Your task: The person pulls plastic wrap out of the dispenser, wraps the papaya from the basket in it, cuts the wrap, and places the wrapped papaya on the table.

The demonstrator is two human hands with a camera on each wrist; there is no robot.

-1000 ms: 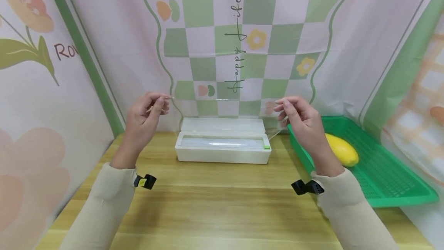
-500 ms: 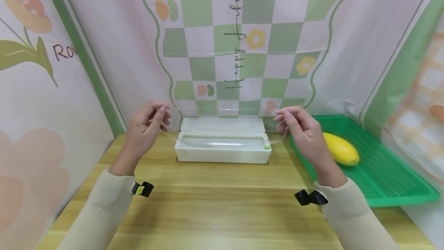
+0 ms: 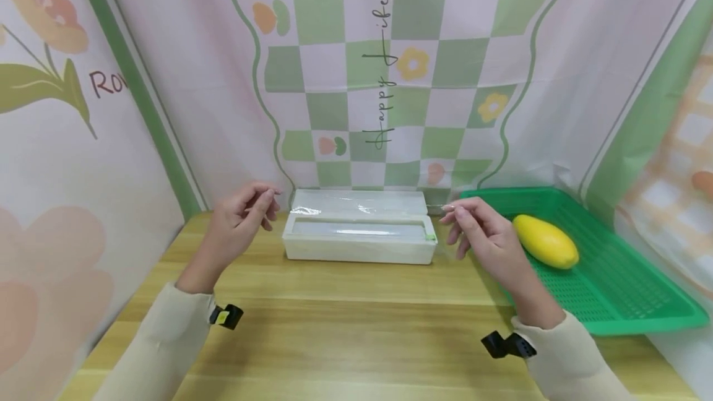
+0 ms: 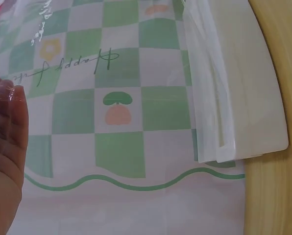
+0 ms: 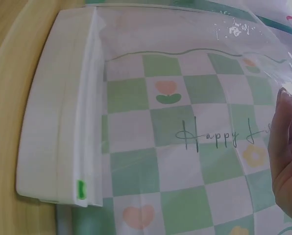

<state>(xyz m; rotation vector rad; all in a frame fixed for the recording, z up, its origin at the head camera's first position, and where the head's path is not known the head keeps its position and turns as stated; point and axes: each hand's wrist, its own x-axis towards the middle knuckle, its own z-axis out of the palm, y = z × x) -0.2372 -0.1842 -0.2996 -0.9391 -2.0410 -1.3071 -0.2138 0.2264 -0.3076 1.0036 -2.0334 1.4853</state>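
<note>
Currently both my hands pinch a sheet of cling film by its two upper corners. My left hand grips the left corner between thumb and forefinger; the remaining fingers are loosely curled. My right hand pinches the right corner the same way, the other fingers hanging slightly spread. The film is stretched between the hands and hangs low, just above the open lid of the white dispenser box, with glints visible along its top edge.

Wrist views: the film lies in front of both cameras, with the checked backdrop visible through it. Left fingertips press against the film at the frame's left edge; right fingertips do the same at the right edge.

Dispenser box sits on the wooden table, near the back, between my hands. A small green slider is at the box's right end. A green tray stands to the right of the box, holding a yellow mango just beyond my right hand.
</note>
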